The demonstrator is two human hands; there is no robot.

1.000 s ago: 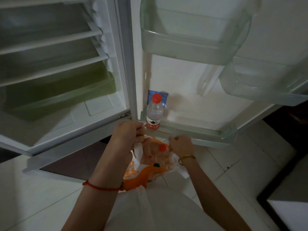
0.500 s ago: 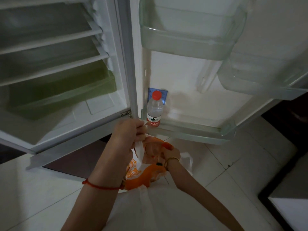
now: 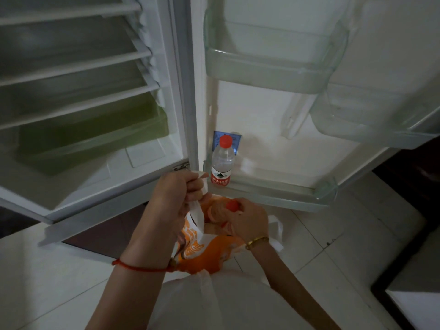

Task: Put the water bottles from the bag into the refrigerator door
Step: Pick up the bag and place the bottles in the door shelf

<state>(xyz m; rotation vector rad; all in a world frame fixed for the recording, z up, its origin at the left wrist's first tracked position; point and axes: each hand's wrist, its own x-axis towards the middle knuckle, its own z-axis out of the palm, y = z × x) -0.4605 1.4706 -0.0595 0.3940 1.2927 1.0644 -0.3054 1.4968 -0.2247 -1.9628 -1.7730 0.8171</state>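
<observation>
Both forearms reach from the near edge toward the far side. The left grip (image 3: 176,196), farther off, curls round a white bag handle (image 3: 197,214), a red cord (image 3: 140,267) at the wrist. The right grip (image 3: 247,219), just right of it and nearer, wraps a red-capped bottle (image 3: 232,206); a gold bangle (image 3: 257,241) rings that wrist.
</observation>
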